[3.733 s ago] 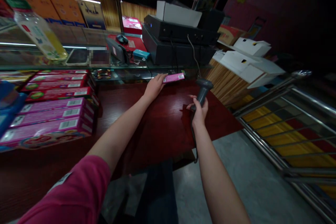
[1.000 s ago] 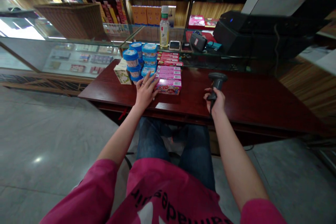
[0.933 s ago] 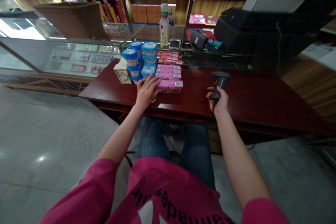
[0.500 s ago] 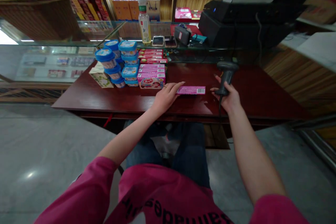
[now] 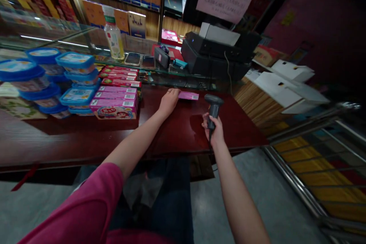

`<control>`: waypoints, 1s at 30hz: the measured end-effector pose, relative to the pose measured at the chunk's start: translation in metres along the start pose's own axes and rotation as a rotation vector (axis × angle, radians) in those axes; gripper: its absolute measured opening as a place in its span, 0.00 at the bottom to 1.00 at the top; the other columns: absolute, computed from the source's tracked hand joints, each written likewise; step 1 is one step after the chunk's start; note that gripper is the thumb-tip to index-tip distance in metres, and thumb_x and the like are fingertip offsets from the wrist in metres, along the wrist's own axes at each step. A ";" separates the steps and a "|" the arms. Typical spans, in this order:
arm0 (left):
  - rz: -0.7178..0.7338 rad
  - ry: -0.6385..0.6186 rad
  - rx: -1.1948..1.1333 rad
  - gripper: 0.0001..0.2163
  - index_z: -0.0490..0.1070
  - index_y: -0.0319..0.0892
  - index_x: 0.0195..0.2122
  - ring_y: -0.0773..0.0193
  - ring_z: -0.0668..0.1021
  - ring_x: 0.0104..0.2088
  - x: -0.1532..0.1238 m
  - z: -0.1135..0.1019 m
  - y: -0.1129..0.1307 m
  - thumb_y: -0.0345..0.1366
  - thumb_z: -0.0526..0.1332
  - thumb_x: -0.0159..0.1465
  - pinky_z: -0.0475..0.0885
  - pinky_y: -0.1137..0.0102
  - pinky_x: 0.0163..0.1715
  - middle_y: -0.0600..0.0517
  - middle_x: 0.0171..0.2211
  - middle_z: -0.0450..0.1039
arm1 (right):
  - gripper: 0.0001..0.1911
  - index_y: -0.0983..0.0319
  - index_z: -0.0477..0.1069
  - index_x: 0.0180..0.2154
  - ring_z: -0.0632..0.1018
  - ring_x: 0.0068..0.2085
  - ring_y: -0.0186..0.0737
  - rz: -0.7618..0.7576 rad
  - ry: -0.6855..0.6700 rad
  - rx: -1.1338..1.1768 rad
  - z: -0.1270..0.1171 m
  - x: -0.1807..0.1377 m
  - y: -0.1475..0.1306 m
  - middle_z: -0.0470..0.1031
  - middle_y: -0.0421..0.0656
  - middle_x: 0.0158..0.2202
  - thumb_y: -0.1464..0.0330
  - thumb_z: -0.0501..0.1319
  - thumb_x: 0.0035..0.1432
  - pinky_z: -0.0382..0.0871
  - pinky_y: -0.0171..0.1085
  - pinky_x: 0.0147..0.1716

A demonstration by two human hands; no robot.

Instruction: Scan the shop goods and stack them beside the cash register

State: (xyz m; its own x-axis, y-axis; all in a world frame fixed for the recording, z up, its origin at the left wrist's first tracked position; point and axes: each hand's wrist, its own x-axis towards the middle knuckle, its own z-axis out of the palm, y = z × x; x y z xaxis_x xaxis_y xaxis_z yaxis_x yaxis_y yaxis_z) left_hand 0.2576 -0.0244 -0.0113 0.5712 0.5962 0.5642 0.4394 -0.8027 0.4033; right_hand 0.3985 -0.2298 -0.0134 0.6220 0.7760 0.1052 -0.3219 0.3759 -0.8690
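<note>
Head view: lone pink box (image 5: 190, 95), one end invisible behind left hand (image 5: 169, 102).

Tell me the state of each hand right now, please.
Left hand: holding a pink box by one end.
Right hand: holding a dark handheld scanner by its handle.

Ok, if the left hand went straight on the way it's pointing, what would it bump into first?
Probably the front of the glass counter behind the red-brown table. The left hand, holding a pink box, points towards it, though the exact gap is unclear.
</note>
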 end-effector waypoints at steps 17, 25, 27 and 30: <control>0.042 0.120 -0.197 0.20 0.73 0.42 0.58 0.55 0.75 0.61 -0.002 -0.001 -0.013 0.21 0.59 0.66 0.70 0.58 0.63 0.43 0.59 0.75 | 0.15 0.57 0.72 0.35 0.64 0.15 0.26 -0.037 0.017 -0.325 0.011 -0.015 0.000 0.72 0.33 0.25 0.61 0.75 0.49 0.52 0.30 0.12; 0.143 0.125 -0.187 0.13 0.73 0.44 0.56 0.57 0.79 0.58 -0.008 -0.001 -0.007 0.33 0.61 0.71 0.75 0.62 0.59 0.45 0.57 0.75 | 0.19 0.60 0.72 0.34 0.70 0.15 0.28 -0.137 0.276 -0.302 -0.034 0.021 -0.018 0.81 0.37 0.29 0.60 0.75 0.44 0.59 0.31 0.14; 0.221 0.044 -0.143 0.17 0.69 0.45 0.61 0.57 0.79 0.59 -0.005 0.010 0.004 0.35 0.60 0.72 0.76 0.62 0.58 0.44 0.61 0.73 | 0.20 0.62 0.73 0.34 0.71 0.15 0.29 -0.128 0.325 -0.336 -0.055 0.035 -0.028 0.83 0.41 0.31 0.58 0.75 0.43 0.52 0.30 0.12; 0.278 -0.014 -0.064 0.20 0.65 0.45 0.66 0.57 0.78 0.61 0.007 0.038 0.026 0.35 0.57 0.74 0.77 0.63 0.57 0.43 0.66 0.69 | 0.21 0.62 0.73 0.33 0.72 0.16 0.30 -0.156 0.405 -0.285 -0.077 0.050 -0.036 0.83 0.41 0.30 0.57 0.75 0.41 0.50 0.29 0.11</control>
State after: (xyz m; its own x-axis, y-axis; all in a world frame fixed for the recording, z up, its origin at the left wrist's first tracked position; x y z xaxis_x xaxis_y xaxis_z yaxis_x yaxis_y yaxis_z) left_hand 0.2995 -0.0406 -0.0239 0.6736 0.3527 0.6495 0.2204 -0.9346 0.2790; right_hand 0.4962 -0.2440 -0.0143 0.8917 0.4419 0.0977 -0.0308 0.2748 -0.9610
